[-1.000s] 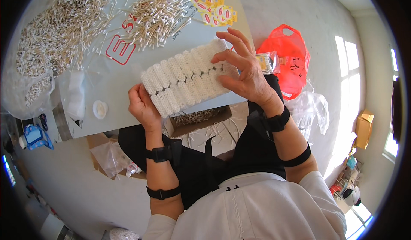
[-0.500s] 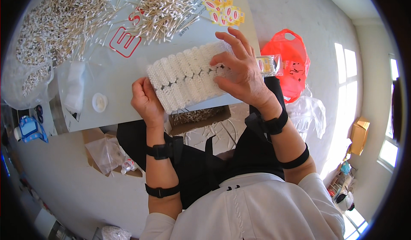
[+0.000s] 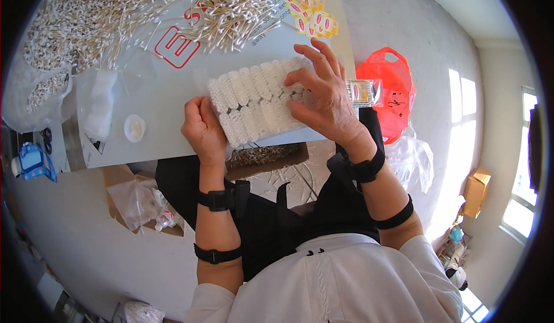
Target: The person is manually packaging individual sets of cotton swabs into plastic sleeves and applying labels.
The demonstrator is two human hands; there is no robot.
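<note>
My left hand is closed on the left end of a block of cotton swab packs. The block is held above the table's near edge, its white swab tips facing up in two rows and what looks like clear film around it. Over its right end is my right hand, fingers curved and spread apart. The thumb and index fingertip are at the face of the block; whether they press on it I cannot tell. Just right of that hand lies a small clear pack of swabs with a yellow label.
Loose swabs are heaped on the table, with a larger pile at far left. Yellow labels lie at the back. A white round dish stands left. A red plastic bag hangs right; a cardboard box sits below.
The block and my left hand have shifted slightly right and up in the picture. My right hand keeps nearly the same pose at the right end. The whole view has turned a little.
</note>
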